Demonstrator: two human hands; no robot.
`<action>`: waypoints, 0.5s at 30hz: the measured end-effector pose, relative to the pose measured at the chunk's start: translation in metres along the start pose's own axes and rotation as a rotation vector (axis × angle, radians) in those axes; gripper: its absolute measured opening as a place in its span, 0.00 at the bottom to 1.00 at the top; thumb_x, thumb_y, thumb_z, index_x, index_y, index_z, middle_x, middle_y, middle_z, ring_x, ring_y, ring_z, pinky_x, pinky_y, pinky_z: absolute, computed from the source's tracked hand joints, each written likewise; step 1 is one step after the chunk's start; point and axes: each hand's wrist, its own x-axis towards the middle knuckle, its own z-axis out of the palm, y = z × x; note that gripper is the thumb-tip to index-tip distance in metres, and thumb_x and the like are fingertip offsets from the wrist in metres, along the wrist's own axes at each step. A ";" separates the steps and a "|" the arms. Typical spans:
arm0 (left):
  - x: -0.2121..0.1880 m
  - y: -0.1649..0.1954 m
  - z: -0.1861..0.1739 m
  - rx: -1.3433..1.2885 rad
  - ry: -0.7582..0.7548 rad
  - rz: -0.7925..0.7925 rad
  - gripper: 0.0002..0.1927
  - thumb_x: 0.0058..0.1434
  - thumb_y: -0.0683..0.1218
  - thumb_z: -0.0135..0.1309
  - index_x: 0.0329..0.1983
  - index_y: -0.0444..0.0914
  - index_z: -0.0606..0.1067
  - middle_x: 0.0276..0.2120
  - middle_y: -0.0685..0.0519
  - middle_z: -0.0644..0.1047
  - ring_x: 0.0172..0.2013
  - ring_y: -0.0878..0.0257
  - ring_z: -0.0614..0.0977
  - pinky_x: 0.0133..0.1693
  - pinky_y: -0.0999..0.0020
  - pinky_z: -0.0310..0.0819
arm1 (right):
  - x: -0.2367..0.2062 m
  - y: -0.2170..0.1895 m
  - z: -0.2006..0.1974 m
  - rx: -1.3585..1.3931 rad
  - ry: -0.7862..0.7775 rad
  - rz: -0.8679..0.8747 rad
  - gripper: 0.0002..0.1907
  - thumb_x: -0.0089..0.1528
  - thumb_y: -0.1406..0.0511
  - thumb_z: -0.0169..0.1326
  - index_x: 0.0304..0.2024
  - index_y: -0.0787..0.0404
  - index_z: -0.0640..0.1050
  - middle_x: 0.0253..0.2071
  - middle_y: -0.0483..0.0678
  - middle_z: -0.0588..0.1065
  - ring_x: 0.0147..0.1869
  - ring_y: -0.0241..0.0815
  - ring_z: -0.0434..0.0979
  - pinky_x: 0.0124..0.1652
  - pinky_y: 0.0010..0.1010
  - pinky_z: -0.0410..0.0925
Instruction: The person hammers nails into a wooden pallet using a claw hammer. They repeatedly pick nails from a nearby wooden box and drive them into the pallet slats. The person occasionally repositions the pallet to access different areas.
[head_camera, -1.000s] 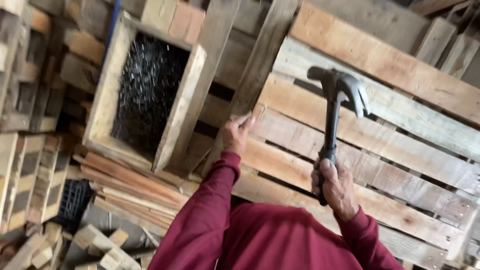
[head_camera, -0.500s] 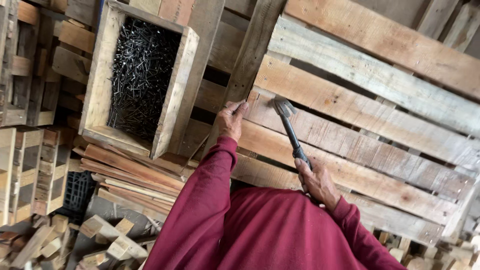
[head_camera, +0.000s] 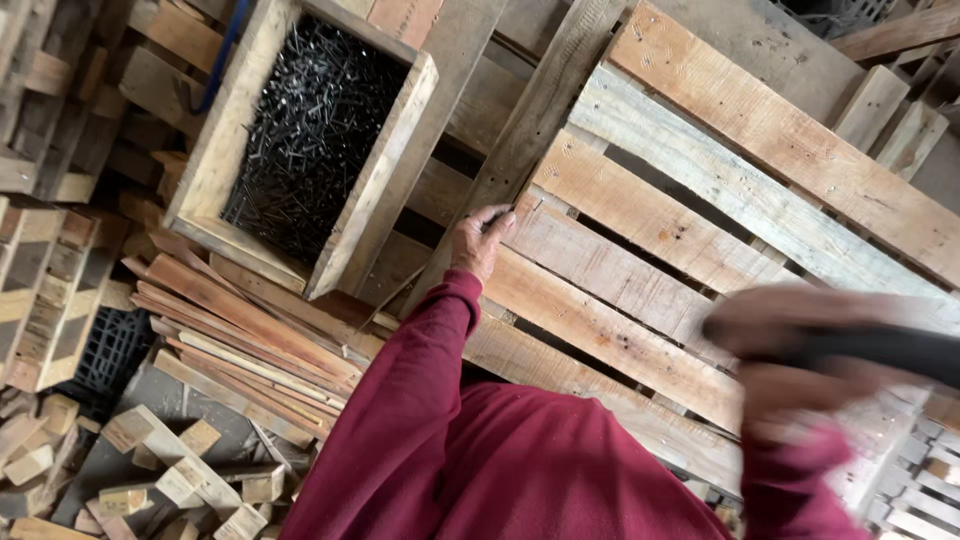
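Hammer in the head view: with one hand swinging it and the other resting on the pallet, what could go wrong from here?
1. The left hand pinches something small against the pallet board, apparently a nail; a strike off target could hit the fingers.
2. The right hand and dark hammer handle are motion-blurred, suggesting a fast swing; a loose grip could let the hammer slip.
3. The open wooden box of nails sits tilted beside the pallet; jolts could spill it.

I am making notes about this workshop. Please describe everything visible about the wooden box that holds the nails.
The wooden box is an open tray of pale, rough, unpainted boards, with four thick walls and no lid. It is nearly full of dark nails lying in a loose heap. It rests on stacked planks beside the pallet. No hand touches it.
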 end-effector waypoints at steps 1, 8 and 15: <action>0.000 0.003 -0.002 0.041 -0.009 0.010 0.17 0.63 0.47 0.63 0.50 0.32 0.79 0.38 0.55 0.80 0.38 0.67 0.79 0.43 0.72 0.76 | -0.008 0.012 0.018 -0.132 -0.108 0.194 0.21 0.70 0.50 0.42 0.33 0.56 0.73 0.23 0.46 0.70 0.19 0.35 0.67 0.22 0.29 0.64; 0.001 0.010 -0.008 -0.066 0.035 -0.075 0.24 0.56 0.55 0.67 0.44 0.38 0.71 0.36 0.56 0.76 0.37 0.66 0.78 0.41 0.69 0.75 | -0.029 0.015 -0.016 -0.045 0.055 0.966 0.20 0.70 0.54 0.41 0.34 0.62 0.71 0.20 0.44 0.64 0.16 0.37 0.61 0.17 0.32 0.59; -0.004 -0.002 -0.009 0.072 0.048 -0.108 0.27 0.56 0.59 0.70 0.37 0.34 0.70 0.31 0.55 0.73 0.33 0.65 0.72 0.36 0.68 0.70 | 0.012 0.002 -0.014 0.014 0.105 -0.010 0.17 0.69 0.54 0.43 0.35 0.60 0.71 0.19 0.43 0.64 0.16 0.37 0.60 0.17 0.32 0.58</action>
